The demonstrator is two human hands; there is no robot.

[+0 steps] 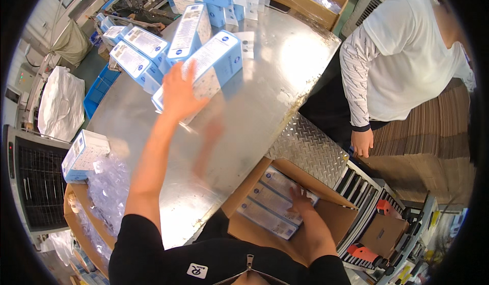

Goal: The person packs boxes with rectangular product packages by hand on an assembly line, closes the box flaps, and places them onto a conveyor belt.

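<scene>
likely partway through filling the open carton [338, 223] with long boxes, at the step of taking one more from the metal desk [260, 112]. stretched far forward, with the left grip [180, 92] laid over the near part of a long blue-and-white box [218, 56], on the desk beside a group of similar boxes [146, 41]. spread there, thumb apart from the fingers, without any visible pinch; too blurred to tell a firm press from a light touch. down at the right, inside the carton, likewise spread, with the right grip [301, 202] over the ends of packed boxes [270, 203], laid side by side in a row of three. calling next, apparently, for closing the left grip across the box's width, lifting clear of the neighbours, then carrying back over the desk edge toward the carton. probably best turned to match the row before lowering, with the right grip either steadying the row or moving aside. cannot judge the room left in the carton, partly hidden by the right forearm [320, 236].
</scene>
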